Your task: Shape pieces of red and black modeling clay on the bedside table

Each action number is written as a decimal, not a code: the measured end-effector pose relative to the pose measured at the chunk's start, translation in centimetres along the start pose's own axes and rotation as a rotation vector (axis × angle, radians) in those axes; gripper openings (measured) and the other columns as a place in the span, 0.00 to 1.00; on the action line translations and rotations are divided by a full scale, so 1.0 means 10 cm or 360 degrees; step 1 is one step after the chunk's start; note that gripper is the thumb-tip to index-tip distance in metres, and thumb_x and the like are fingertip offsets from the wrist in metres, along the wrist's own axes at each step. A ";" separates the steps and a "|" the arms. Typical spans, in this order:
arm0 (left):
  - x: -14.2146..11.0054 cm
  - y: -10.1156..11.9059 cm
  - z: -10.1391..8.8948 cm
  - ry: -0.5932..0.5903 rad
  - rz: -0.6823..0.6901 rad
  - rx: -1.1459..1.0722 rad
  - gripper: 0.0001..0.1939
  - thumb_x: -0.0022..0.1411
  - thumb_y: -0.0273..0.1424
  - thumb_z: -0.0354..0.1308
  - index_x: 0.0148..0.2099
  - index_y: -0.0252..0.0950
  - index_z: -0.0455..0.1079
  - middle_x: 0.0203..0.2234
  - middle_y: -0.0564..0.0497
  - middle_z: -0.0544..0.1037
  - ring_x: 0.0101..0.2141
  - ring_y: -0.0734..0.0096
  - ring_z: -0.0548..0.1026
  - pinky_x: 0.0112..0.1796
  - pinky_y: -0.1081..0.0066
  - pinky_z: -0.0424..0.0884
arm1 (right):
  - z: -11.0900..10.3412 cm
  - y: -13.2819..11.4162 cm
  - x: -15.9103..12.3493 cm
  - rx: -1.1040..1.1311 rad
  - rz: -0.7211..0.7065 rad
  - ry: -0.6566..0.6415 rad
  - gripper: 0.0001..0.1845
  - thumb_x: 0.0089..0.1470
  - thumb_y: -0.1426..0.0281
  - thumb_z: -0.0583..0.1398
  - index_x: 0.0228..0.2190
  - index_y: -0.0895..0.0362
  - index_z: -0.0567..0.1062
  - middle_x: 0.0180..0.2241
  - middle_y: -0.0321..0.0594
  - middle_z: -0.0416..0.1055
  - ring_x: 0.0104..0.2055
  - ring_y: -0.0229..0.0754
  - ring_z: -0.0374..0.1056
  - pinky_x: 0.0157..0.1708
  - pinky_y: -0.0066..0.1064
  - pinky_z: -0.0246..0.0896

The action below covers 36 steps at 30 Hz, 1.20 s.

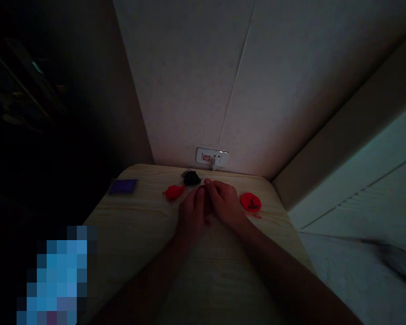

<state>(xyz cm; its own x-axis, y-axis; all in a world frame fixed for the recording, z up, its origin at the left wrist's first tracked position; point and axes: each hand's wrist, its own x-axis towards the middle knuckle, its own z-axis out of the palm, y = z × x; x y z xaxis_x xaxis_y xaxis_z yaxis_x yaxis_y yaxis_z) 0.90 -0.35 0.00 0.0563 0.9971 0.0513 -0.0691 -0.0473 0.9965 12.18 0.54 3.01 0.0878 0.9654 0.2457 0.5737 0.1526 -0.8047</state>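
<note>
My left hand (191, 216) and my right hand (225, 202) meet over the far middle of a light wooden table (149, 225). Both are closed around a small red thing (207, 205) that shows only as a sliver between the fingers; I cannot name it. A red balloon-like piece (174, 192) lies just left of my left hand. A flat red round piece with dark marks (251, 201) lies just right of my right hand. A small black lump (191, 178) sits behind the hands.
A purple flat object (123, 186) lies at the table's far left. A white wall socket with a plug (212, 158) sits on the wall behind. A pale bed or cabinet surface (358, 216) borders the right. The left side is dark.
</note>
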 end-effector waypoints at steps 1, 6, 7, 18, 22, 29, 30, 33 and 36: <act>0.00 0.01 0.00 0.0033 0.0049 0.0057 0.22 0.69 0.49 0.50 0.36 0.36 0.71 0.21 0.53 0.70 0.15 0.73 0.68 0.13 0.74 0.64 | 0.01 0.00 0.00 0.0001 0.0014 0.0008 0.31 0.66 0.49 0.51 0.21 0.57 0.69 0.18 0.34 0.66 0.23 0.36 0.60 0.24 0.28 0.48; -0.01 0.04 0.00 0.0111 0.0149 0.0147 0.21 0.68 0.47 0.52 0.33 0.36 0.71 0.21 0.52 0.71 0.18 0.73 0.69 0.15 0.75 0.64 | 0.03 0.01 0.00 0.0024 0.0083 0.0074 0.34 0.65 0.46 0.49 0.18 0.57 0.68 0.16 0.33 0.61 0.21 0.36 0.57 0.22 0.29 0.46; -0.01 0.04 0.00 0.0094 0.0114 0.0107 0.21 0.68 0.48 0.52 0.33 0.36 0.70 0.21 0.52 0.71 0.17 0.73 0.69 0.15 0.75 0.63 | 0.02 0.01 0.01 0.0020 0.0090 0.0079 0.35 0.65 0.46 0.49 0.18 0.57 0.67 0.16 0.33 0.61 0.21 0.36 0.57 0.22 0.29 0.45; 0.06 -0.02 -0.06 0.0405 0.0157 0.0278 0.23 0.70 0.47 0.47 0.34 0.36 0.72 0.23 0.50 0.75 0.25 0.66 0.74 0.26 0.69 0.70 | 0.16 0.04 -0.05 0.0343 0.0144 0.0003 0.25 0.61 0.48 0.57 0.29 0.57 0.72 0.23 0.35 0.70 0.25 0.37 0.64 0.24 0.27 0.54; 0.08 -0.02 -0.09 0.0501 0.0248 0.0347 0.20 0.71 0.42 0.48 0.35 0.35 0.72 0.29 0.47 0.78 0.32 0.63 0.76 0.37 0.66 0.70 | 0.21 0.03 -0.13 0.0129 -0.0005 -0.0233 0.30 0.64 0.48 0.53 0.21 0.57 0.70 0.18 0.34 0.66 0.22 0.37 0.62 0.24 0.28 0.50; 0.10 -0.04 -0.08 0.0429 0.0103 0.0118 0.22 0.69 0.47 0.48 0.30 0.37 0.69 0.22 0.52 0.73 0.26 0.66 0.73 0.29 0.69 0.66 | 0.23 0.12 -0.11 0.0404 -0.0026 -0.0291 0.30 0.64 0.47 0.52 0.23 0.57 0.72 0.19 0.36 0.69 0.23 0.38 0.65 0.23 0.26 0.56; 0.11 -0.04 -0.08 0.0421 0.0084 0.0094 0.23 0.69 0.48 0.48 0.30 0.37 0.69 0.22 0.52 0.73 0.26 0.66 0.72 0.29 0.69 0.66 | 0.23 0.13 -0.11 0.0446 0.0023 -0.0300 0.31 0.63 0.45 0.52 0.22 0.57 0.71 0.19 0.36 0.69 0.22 0.38 0.64 0.22 0.26 0.56; 0.12 -0.04 -0.10 0.0412 0.0131 0.0158 0.22 0.69 0.47 0.49 0.30 0.36 0.70 0.24 0.51 0.75 0.28 0.66 0.73 0.31 0.69 0.67 | 0.22 0.14 -0.10 0.0434 0.0116 -0.0323 0.34 0.61 0.42 0.52 0.21 0.58 0.71 0.18 0.36 0.66 0.21 0.37 0.62 0.21 0.26 0.53; 0.11 -0.03 -0.10 0.0372 0.0192 0.0235 0.21 0.70 0.45 0.49 0.31 0.36 0.70 0.25 0.50 0.76 0.29 0.65 0.73 0.33 0.68 0.68 | 0.23 0.12 -0.12 0.0356 0.0133 -0.0259 0.33 0.59 0.42 0.55 0.19 0.57 0.69 0.16 0.33 0.62 0.20 0.35 0.58 0.19 0.26 0.50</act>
<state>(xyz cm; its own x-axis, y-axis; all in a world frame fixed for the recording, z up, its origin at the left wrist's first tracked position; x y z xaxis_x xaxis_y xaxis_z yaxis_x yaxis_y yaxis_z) 0.01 0.81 -0.34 -0.1754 0.9697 0.1701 0.0854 -0.1572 0.9839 10.90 0.00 0.51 -0.0152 0.9951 0.0980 0.3743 0.0966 -0.9223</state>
